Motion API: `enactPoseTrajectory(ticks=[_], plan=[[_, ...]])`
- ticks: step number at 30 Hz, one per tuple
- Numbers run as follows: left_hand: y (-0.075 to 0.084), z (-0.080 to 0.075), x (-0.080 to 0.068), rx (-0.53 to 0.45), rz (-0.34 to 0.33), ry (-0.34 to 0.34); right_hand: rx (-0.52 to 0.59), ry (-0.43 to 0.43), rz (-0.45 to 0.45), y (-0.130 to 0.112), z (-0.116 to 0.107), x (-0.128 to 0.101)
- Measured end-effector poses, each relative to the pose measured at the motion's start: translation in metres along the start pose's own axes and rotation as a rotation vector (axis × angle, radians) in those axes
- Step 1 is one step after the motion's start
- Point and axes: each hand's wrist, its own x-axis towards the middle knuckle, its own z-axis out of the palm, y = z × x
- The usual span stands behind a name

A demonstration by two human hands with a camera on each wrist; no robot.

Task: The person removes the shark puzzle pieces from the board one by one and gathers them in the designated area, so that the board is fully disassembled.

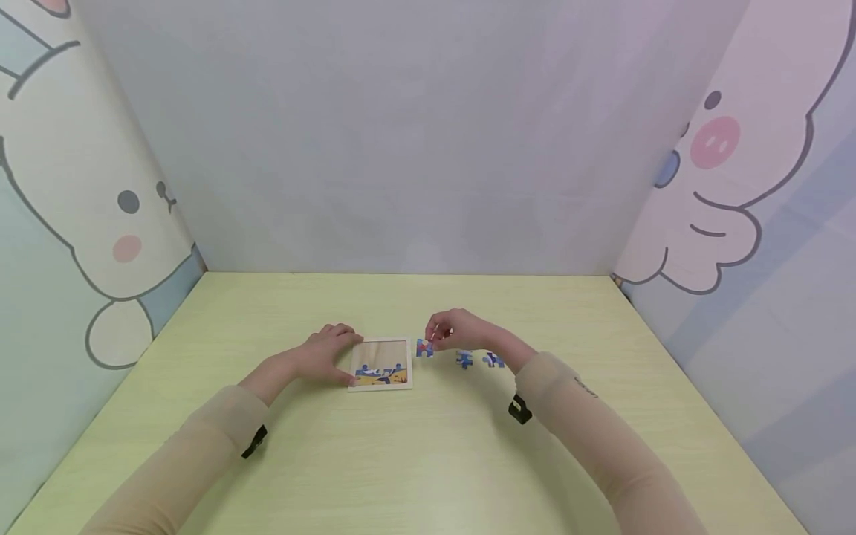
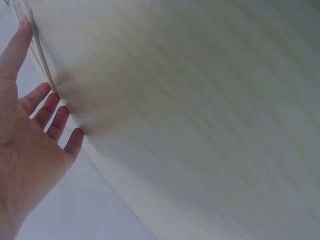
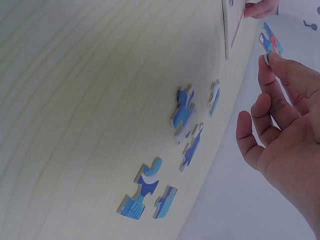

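A square wooden jigsaw tray [image 1: 410, 371] lies on the table, its lower part filled with joined pieces of a blue and sandy picture. The left hand [image 1: 324, 354] rests at the tray's left side, thumb near the lower corner and fingers by the upper one. In the left wrist view, the thumb lies along the tray's edge. Just right of the tray, the right hand [image 1: 461, 331] pinches a blue and red puzzle piece [image 1: 424, 348] between thumb and index finger. The right wrist view shows that piece held up at the fingertips, the other fingers loosely bent.
Several loose puzzle pieces [image 3: 182, 112] lie on the table below the right hand, some partly hidden by the forearm in the head view. The light wooden table [image 1: 374, 461] ends at a plain back wall [image 1: 401, 148], with cartoon-printed side walls.
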Motion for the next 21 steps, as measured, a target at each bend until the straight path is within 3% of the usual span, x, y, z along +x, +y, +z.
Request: enactPoseTrajectory(ticks=[10, 21], plan=[[0.001, 0.000, -0.001, -0.002, -0.005, -0.004, -0.016, -0.027, 0.079, 0.015, 0.004, -0.005], [0.003, -0.001, 0.000, -0.007, -0.018, -0.013, 0.011, -0.035, 0.106, 0.030, 0.011, -0.005]])
